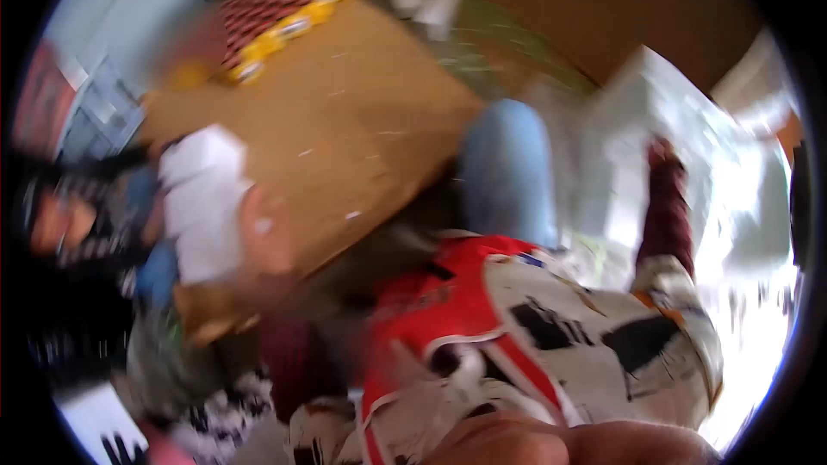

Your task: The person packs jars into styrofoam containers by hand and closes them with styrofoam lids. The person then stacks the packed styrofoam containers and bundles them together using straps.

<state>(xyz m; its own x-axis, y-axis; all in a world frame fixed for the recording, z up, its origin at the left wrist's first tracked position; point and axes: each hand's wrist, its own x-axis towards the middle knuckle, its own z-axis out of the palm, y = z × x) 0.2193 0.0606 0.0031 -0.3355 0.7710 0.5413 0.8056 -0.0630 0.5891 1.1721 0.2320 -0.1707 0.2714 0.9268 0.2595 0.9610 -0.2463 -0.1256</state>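
My left hand (265,237), smeared by motion, is at the left beside a row of white box-like blocks (202,215). It seems to touch their side, but the blur hides whether its fingers grip them. At the right, my right arm in a maroon sleeve reaches out. My right hand (662,153) is against a shiny bundle in clear plastic wrap (629,129); its fingers are too blurred to make out. Under the white blocks is a brown cardboard piece (207,310).
A brown cardboard-coloured surface (370,129) bears rows of yellow packs with dark red tops (289,21) at its far end. Another person (86,215) in dark clothing is at the left. White pieces (435,13) lie on the floor; a large brown panel (620,4) stands beyond.
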